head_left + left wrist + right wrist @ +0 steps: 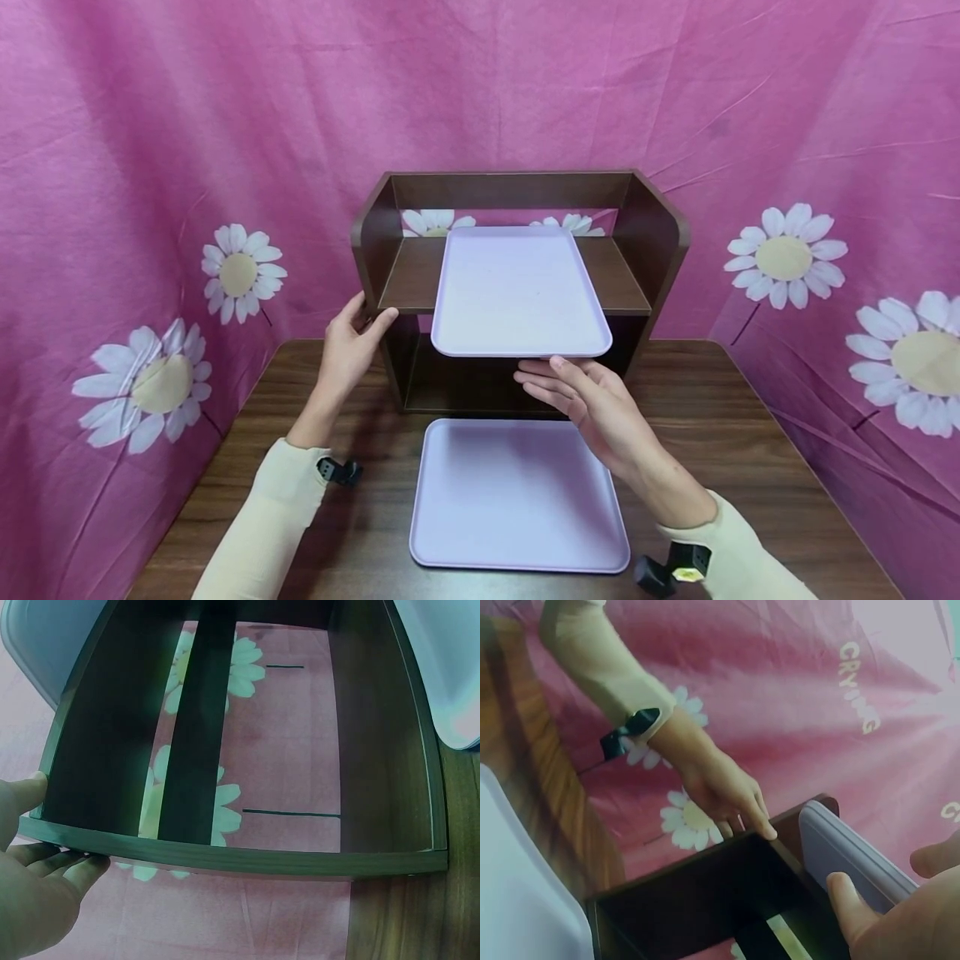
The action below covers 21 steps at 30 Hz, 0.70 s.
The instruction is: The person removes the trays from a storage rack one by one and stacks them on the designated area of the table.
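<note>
A dark brown two-tier desktop shelf point(517, 190) stands on the table. Its left side panel is gripped by my left hand point(348, 348), thumb at the front edge and fingers around the outside; the left wrist view shows this hand point(41, 892) at the panel too. One lilac tray point(517, 292) lies on the upper board, its near end jutting out past the board's front. Just below that near edge is my right hand point(592, 408), fingers extended and thumb tip right at the rim. In the right wrist view, the tray point(847, 851) appears beside this hand's spread fingers.
A second lilac tray point(517, 500) lies flat on the wood-grain table point(712, 450) in front of the shelf. Pink cloth point(300, 125) with daisies hangs behind and at both sides. The lower compartment point(465, 375) is dark inside.
</note>
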{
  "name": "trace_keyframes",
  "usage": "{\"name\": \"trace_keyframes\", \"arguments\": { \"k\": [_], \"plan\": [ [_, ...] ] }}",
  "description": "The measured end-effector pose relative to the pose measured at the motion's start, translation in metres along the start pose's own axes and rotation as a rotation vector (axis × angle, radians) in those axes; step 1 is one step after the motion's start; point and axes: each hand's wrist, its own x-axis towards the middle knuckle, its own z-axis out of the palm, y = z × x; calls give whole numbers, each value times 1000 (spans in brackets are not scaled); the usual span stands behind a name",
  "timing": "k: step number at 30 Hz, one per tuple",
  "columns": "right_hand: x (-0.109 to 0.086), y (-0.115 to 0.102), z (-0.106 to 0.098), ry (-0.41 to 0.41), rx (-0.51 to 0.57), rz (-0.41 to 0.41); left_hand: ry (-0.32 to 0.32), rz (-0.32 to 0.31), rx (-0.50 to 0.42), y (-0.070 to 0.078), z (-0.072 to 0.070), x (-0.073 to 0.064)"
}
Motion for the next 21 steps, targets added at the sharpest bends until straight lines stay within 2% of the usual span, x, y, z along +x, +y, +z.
{"name": "trace_keyframes", "arguments": {
  "k": [8, 17, 21],
  "plan": [
    [4, 3, 8, -8, 167, -51, -3, -6, -25, 0, 1, 0],
    [9, 4, 16, 127, 314, -43, -3, -8, -36, -3, 1, 1],
    [11, 4, 21, 155, 354, -47, -1, -4, -41, -3, 0, 1]
  ]
}}
